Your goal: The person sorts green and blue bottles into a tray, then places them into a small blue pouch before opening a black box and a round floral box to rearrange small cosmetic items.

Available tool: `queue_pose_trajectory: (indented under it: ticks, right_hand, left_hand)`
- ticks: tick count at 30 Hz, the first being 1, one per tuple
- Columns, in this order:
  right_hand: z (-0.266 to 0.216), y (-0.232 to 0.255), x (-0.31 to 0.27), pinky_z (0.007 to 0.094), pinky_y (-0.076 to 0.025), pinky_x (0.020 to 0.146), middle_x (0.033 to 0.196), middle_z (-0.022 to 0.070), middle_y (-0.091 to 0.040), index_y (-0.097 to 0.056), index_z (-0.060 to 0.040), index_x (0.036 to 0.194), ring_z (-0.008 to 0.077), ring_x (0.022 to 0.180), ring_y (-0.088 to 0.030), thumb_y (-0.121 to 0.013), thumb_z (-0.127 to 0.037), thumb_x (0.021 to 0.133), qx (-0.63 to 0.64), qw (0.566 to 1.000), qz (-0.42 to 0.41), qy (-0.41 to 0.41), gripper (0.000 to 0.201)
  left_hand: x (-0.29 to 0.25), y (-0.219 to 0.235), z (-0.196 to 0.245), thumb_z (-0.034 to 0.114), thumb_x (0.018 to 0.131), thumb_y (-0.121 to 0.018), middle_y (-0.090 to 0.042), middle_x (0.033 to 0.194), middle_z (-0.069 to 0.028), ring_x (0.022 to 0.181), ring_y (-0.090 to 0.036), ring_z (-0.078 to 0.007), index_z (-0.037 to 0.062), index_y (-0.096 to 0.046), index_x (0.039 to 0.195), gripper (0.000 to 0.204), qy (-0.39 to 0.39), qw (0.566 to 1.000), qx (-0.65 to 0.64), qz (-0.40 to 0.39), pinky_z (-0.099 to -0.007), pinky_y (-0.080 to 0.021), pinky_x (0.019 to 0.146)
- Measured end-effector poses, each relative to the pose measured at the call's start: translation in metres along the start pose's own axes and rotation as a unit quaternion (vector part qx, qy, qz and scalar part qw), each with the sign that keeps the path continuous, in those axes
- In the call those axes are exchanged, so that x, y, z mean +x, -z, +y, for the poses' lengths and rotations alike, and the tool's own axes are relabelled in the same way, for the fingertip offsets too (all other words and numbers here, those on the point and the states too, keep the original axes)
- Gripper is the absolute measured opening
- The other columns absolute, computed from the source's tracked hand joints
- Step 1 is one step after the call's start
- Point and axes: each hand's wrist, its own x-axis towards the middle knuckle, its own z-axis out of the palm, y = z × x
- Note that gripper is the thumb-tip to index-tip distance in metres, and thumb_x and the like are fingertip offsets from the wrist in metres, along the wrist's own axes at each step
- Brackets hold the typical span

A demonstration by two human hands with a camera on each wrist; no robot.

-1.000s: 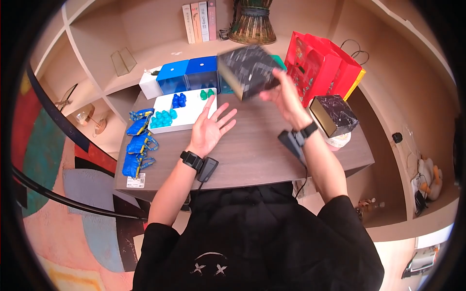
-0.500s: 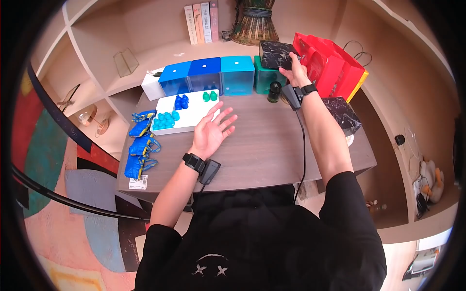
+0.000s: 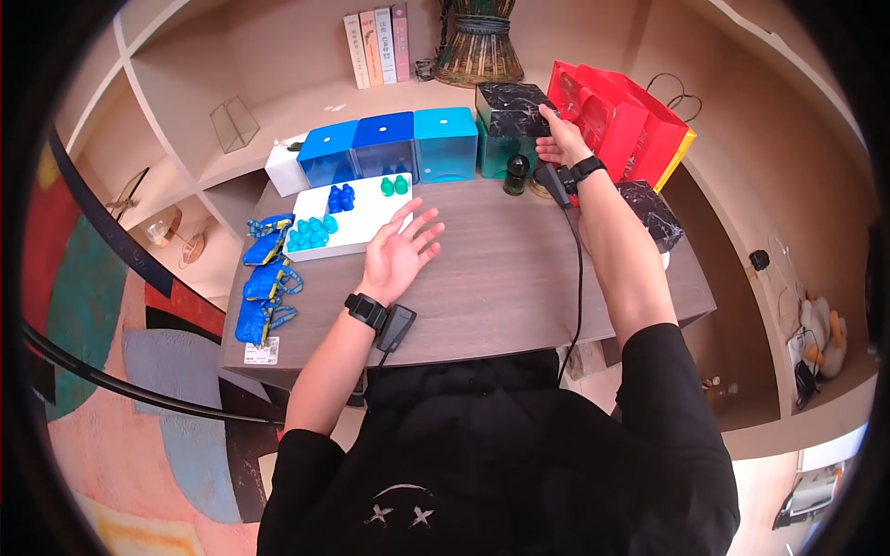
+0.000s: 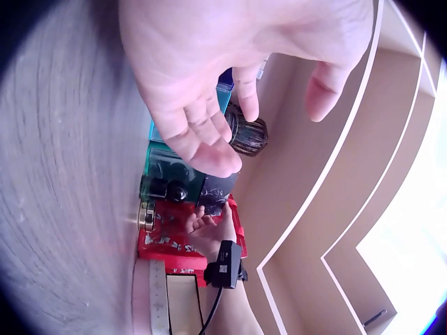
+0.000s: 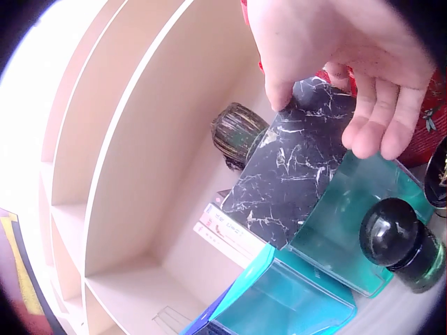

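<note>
A black marble-patterned box (image 3: 513, 111) sits on top of the translucent green bin (image 3: 498, 159) at the back of the table. My right hand (image 3: 564, 145) is at the box's right end. In the right wrist view its thumb (image 5: 279, 94) is right at the box's edge, and the other fingers (image 5: 380, 136) hang loosely in front of the green bin. My left hand (image 3: 391, 259) hovers palm up with spread fingers over the table, near the white tray (image 3: 371, 222), and holds nothing. A dark round-capped bottle (image 3: 516, 176) stands before the green bin.
Blue and turquoise bins (image 3: 446, 148) line the back, left of the green one. Small coloured figures (image 3: 311, 232) are on the tray. Blue pouches (image 3: 264, 287) lie at the left edge. Red bags (image 3: 612, 120) and another marble-patterned box (image 3: 652, 215) stand at the right.
My right hand has carried the marble-patterned box back and right onto the green bin, and its fingers have loosened from the box. The left hand has stayed nearly in place.
</note>
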Motion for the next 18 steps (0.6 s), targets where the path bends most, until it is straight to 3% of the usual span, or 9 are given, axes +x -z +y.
queue_pose_trajectory:
  ticks: [13,15,16,18]
  right_hand:
    - [-0.0043,-0.0082,-0.0037,0.0364,-0.055,0.058,0.084,0.0134,-0.068,-0.053,0.0010,0.128,0.0233,0.062,-0.068,-0.060,-0.061,0.088,-0.048,0.999,0.018,0.014,0.074]
    - [-0.0066,-0.0075,-0.0021,0.0328,-0.054,0.055,0.082,0.0119,-0.070,-0.062,0.0039,0.117,0.0207,0.061,-0.069,-0.056,-0.065,0.089,-0.202,0.976,0.064,0.042,0.075]
    - [-0.0072,-0.0078,-0.0013,0.0328,-0.054,0.055,0.082,0.0119,-0.070,-0.062,0.0039,0.117,0.0207,0.061,-0.069,-0.056,-0.065,0.089,-0.202,0.976,0.063,0.042,0.075]
    - [-0.0070,-0.0088,0.0032,0.0327,-0.054,0.055,0.077,0.0107,-0.071,-0.068,0.0051,0.098,0.0195,0.061,-0.069,-0.054,-0.065,0.089,-0.306,0.942,0.115,0.079,0.072]
  left_hand:
    - [0.0013,0.0027,-0.0020,0.033,0.093,-0.058,-0.051,0.140,-0.0138,0.121,-0.055,-0.0253,0.0097,-0.040,0.147,0.061,0.008,1.000,0.001,0.003,-0.0377,-0.047,0.094]
    - [0.0015,0.0032,-0.0016,0.033,0.093,-0.058,-0.051,0.140,-0.0137,0.121,-0.055,-0.0253,0.0097,-0.040,0.146,0.061,0.009,1.000,-0.001,0.006,-0.0377,-0.047,0.094]
    - [0.0016,0.0034,-0.0017,0.033,0.093,-0.057,-0.051,0.140,-0.0138,0.121,-0.055,-0.0253,0.0097,-0.040,0.146,0.060,0.009,1.000,-0.002,0.005,-0.0377,-0.048,0.094]
    - [0.0015,0.0033,-0.0019,0.033,0.093,-0.057,-0.051,0.140,-0.0139,0.121,-0.055,-0.0253,0.0097,-0.040,0.146,0.060,0.010,1.000,-0.003,0.005,-0.0377,-0.048,0.094]
